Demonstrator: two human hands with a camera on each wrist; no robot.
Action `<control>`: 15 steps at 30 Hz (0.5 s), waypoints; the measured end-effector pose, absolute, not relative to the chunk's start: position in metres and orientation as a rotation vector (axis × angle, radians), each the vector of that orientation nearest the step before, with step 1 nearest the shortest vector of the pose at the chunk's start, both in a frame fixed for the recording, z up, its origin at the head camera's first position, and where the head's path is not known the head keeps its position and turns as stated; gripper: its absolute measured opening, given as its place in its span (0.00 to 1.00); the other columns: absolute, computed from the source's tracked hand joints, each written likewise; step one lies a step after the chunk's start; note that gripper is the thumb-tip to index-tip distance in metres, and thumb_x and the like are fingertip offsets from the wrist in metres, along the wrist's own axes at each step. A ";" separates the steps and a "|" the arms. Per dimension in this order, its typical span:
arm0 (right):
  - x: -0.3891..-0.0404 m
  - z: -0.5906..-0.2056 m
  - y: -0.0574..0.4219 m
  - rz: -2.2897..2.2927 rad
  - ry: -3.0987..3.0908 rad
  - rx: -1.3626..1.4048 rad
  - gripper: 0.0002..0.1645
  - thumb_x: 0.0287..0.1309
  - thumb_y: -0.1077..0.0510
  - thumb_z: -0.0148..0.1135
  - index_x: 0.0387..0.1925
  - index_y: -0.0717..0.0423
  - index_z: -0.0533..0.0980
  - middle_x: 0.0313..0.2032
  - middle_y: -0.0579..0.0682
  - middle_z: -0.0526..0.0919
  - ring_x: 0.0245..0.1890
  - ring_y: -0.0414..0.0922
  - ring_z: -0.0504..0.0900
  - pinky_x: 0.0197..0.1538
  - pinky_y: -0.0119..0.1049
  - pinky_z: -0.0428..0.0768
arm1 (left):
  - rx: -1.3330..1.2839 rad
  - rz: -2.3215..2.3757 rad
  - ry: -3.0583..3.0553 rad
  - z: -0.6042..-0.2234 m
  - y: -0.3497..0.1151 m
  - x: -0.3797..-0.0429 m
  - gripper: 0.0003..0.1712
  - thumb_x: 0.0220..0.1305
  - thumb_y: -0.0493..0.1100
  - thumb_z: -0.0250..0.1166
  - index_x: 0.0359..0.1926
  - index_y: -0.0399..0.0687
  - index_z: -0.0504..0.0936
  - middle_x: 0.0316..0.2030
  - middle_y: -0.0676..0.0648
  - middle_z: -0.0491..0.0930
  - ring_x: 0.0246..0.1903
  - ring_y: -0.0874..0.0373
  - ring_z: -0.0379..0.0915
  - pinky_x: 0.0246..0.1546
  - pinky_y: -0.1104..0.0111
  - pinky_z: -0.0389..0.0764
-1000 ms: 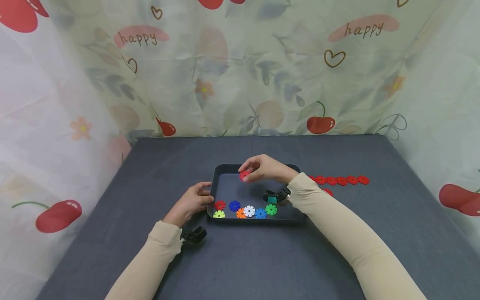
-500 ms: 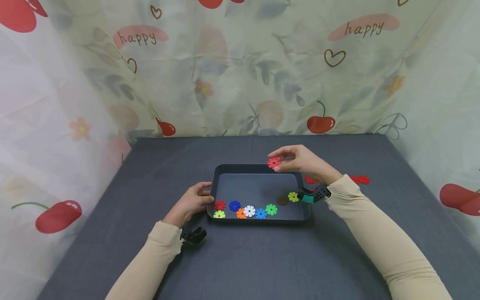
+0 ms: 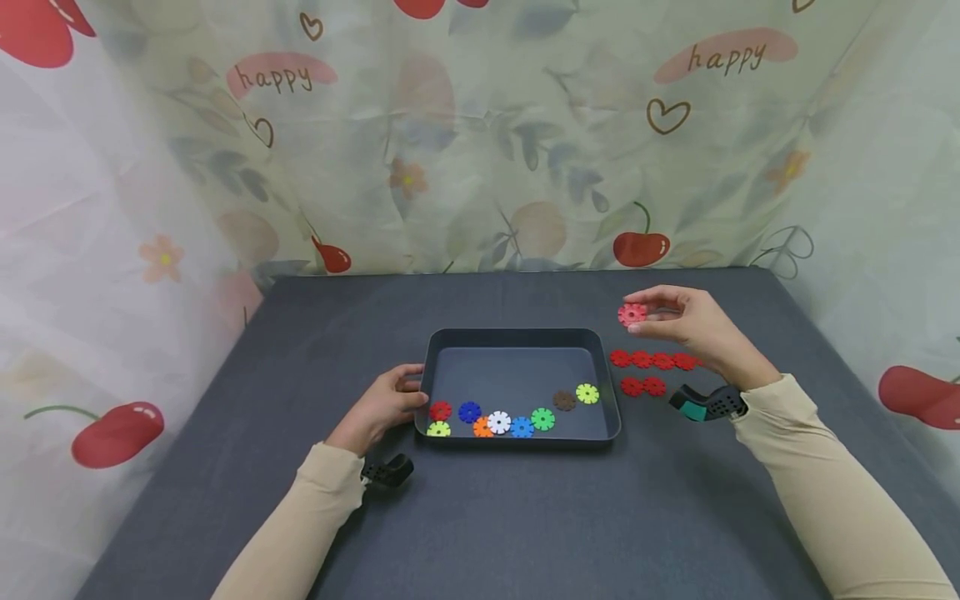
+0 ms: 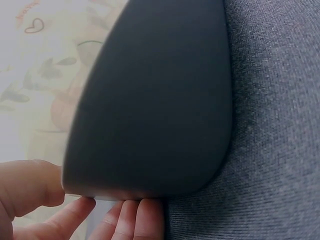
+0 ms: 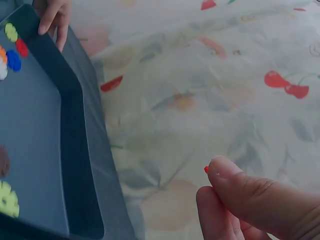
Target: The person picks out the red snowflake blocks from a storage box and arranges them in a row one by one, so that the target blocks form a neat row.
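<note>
My right hand [image 3: 693, 325] pinches a red notched plastic disc [image 3: 632, 314] between thumb and fingers, raised past the tray's back right corner. Only a sliver of that disc [image 5: 206, 169] shows at the thumb tip in the right wrist view. With my left hand [image 3: 382, 404] I hold the left side of the black tray [image 3: 517, 337], thumb at the rim and fingers against the outer wall [image 4: 150, 110]. Inside the tray lie loose discs: a red one [image 3: 440, 410], a dark blue one [image 3: 469, 412], a white one [image 3: 498, 422], a green one [image 3: 542, 419] and several others.
Right of the tray, a row of red discs [image 3: 663, 361] lies on the grey-covered table [image 3: 480, 517], partly hidden by my right hand. Two more red discs [image 3: 643, 387] lie in front of it. A patterned curtain [image 3: 480, 167] closes off the back and sides.
My right hand has carried the red disc from over the tray, up and rightward, past its right edge. This uncovered the brown and yellow discs in the tray. My left hand stays at the tray.
</note>
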State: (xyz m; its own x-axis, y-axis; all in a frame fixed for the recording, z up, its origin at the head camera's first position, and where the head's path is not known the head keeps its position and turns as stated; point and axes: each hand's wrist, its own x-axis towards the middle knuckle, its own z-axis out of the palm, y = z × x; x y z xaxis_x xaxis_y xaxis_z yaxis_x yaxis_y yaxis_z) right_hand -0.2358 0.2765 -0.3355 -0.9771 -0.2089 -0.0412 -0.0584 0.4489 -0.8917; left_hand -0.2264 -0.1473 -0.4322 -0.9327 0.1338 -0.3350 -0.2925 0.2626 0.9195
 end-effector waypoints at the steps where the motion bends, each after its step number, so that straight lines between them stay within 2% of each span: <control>1: -0.234 -0.338 0.282 -1.564 2.559 -0.215 0.34 0.55 0.49 0.70 0.60 0.57 0.72 0.44 0.40 0.82 0.42 0.33 0.83 0.43 0.29 0.82 | -0.149 1.713 2.197 -0.432 -0.147 -0.226 0.35 0.64 0.28 0.58 0.70 0.41 0.60 0.63 0.31 0.68 0.58 0.41 0.71 0.60 0.44 0.70; 7: -0.221 -0.366 0.315 -1.559 2.597 -0.121 0.36 0.55 0.49 0.70 0.60 0.61 0.70 0.40 0.33 0.81 0.38 0.31 0.82 0.41 0.29 0.82 | -0.164 1.694 2.218 -0.432 -0.147 -0.226 0.35 0.64 0.30 0.59 0.70 0.44 0.61 0.63 0.32 0.68 0.58 0.41 0.71 0.60 0.45 0.70; 12: -0.213 -0.393 0.332 -1.523 2.600 -0.085 0.36 0.55 0.49 0.70 0.60 0.65 0.70 0.37 0.33 0.82 0.36 0.31 0.81 0.42 0.31 0.83 | -0.155 1.701 2.216 -0.433 -0.147 -0.226 0.35 0.64 0.29 0.59 0.70 0.43 0.61 0.62 0.32 0.68 0.58 0.41 0.71 0.60 0.45 0.71; 15: -0.211 -0.407 0.338 -1.492 2.591 -0.060 0.37 0.54 0.50 0.71 0.59 0.66 0.70 0.36 0.36 0.83 0.35 0.32 0.81 0.41 0.32 0.83 | -0.160 1.705 2.211 -0.433 -0.147 -0.225 0.35 0.64 0.29 0.59 0.70 0.43 0.61 0.63 0.32 0.68 0.58 0.41 0.71 0.60 0.45 0.71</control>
